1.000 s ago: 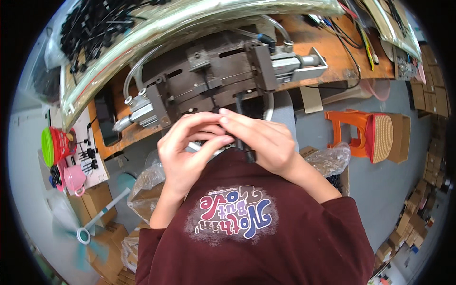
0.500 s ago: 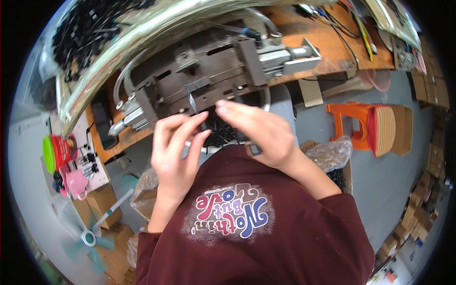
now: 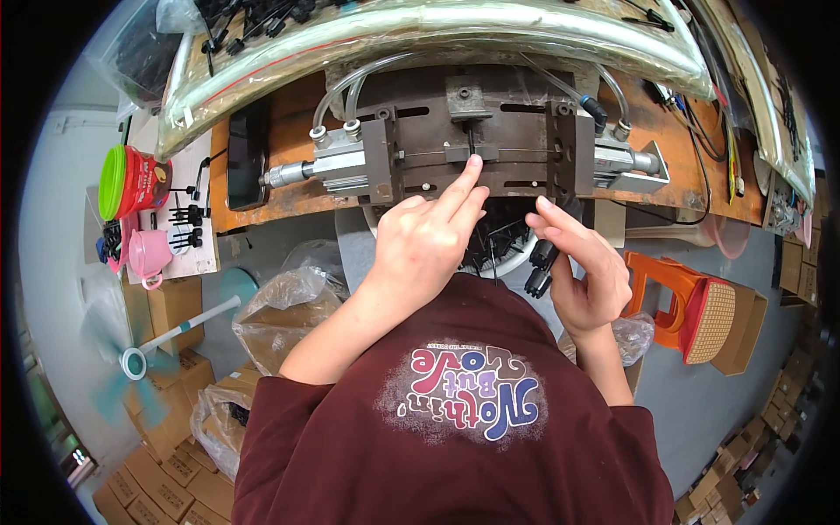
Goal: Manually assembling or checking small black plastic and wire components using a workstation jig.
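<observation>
While the left hand reaches over the front edge of the dark metal fixture, its extended index fingertip meets, or nearly meets, a thin black part at the fixture's small centre block. Its thumb is hidden, so I cannot tell whether it pinches anything. Just in front of the fixture's right end, the right hand is curled round black ribbed pieces. Loose black parts lie below the fixture's front edge. To seat it well, I would press lightly, keep the part in line with the block, and hold fingertips clear of the thin rods on either side.
</observation>
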A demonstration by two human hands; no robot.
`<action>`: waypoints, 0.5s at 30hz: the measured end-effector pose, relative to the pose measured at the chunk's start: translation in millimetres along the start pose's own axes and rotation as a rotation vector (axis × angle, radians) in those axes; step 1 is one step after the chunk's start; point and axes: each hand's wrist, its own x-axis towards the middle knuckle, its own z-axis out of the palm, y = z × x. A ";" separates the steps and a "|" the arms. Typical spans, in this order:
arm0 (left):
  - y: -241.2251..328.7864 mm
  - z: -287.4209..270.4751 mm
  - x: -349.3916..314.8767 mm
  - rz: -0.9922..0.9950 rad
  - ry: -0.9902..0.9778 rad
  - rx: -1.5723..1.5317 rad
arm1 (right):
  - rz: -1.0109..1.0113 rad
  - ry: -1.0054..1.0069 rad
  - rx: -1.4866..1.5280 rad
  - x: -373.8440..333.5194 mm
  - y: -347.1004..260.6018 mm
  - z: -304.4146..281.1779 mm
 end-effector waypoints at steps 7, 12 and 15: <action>-0.3 -6.3 -0.9 -0.116 0.006 -0.394 | -0.084 0.021 -0.172 4.3 1.7 -0.6; 15.2 -30.6 1.1 -0.241 -0.014 -0.959 | -0.204 -0.040 -0.213 11.4 0.9 7.4; 13.0 -39.9 1.9 -0.205 0.042 -0.981 | -0.262 -0.057 -0.215 19.4 -0.5 9.9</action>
